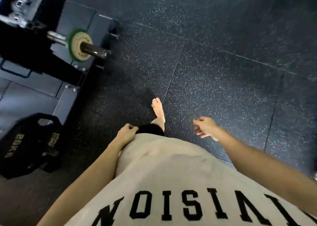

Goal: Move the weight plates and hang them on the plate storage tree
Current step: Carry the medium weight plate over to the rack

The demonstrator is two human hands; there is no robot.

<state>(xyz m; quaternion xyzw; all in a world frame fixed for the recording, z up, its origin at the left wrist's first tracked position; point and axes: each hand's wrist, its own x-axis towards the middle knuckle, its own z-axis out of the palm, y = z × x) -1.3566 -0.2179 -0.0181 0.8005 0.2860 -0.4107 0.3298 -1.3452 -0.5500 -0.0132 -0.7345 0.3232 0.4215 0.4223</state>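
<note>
Both hands are holding nothing. Left hand (126, 133) is lying against the shirt hem (154, 140), fingers loosely curled. Right hand (205, 127) is hanging over the rubber floor (223, 80), fingers relaxed. Black weight plate (29, 145) is sitting well left of the left hand. Green plate (78, 44) is sitting on the barbell sleeve (96, 50), far ahead-left of both hands.

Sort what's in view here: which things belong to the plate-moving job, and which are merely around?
Job: green plate on the barbell sleeve; black 20 kg plate at lower left; left hand and right hand, both empty.
Merely around: rubber floor; rack frame.
</note>
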